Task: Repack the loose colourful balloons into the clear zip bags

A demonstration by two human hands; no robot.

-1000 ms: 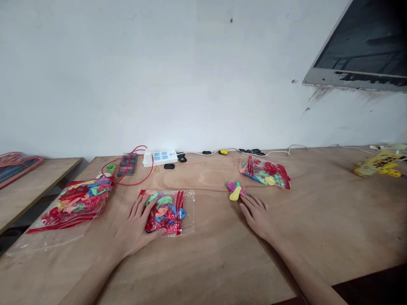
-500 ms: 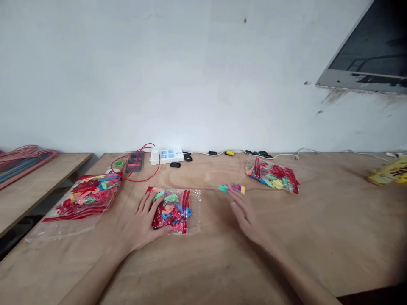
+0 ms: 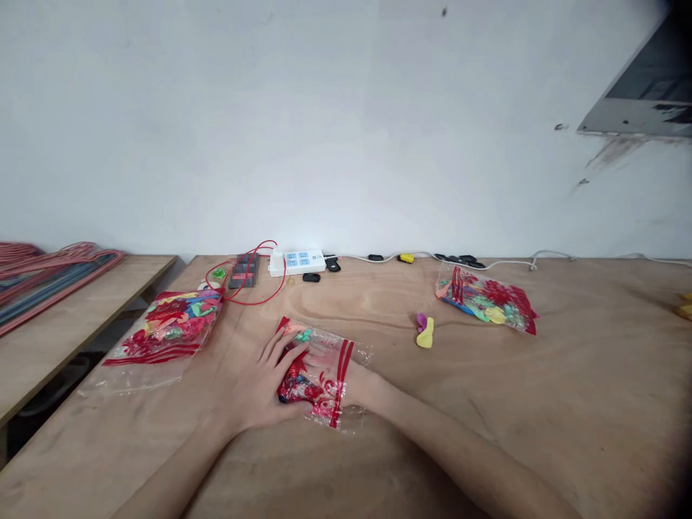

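Observation:
A clear plastic bag with red print (image 3: 328,386) lies in front of me, with colourful balloons inside. My left hand (image 3: 264,378) grips the bag's left end, fingers over the top and thumb along the near side. Through the bag's right-hand mouth reaches my right hand (image 3: 323,364). It shows only dimly through the printed plastic, and its fingers and anything in them are hidden. To the right of the bag, a yellow balloon (image 3: 425,336) and a purple balloon (image 3: 421,321) lie together on the wooden table (image 3: 513,404).
Another bag of balloons (image 3: 167,324) lies at the left, and one more balloon bag (image 3: 489,299) at the back right. Along the wall are a white power strip (image 3: 297,262), a red cable (image 3: 285,285) and small black pieces. Hangers (image 3: 70,277) lie on the left table.
My right hand has moved left from the loose balloons into the bag. The teal and pink balloons have left the table; the yellow and purple ones stay. The view has shifted slightly.

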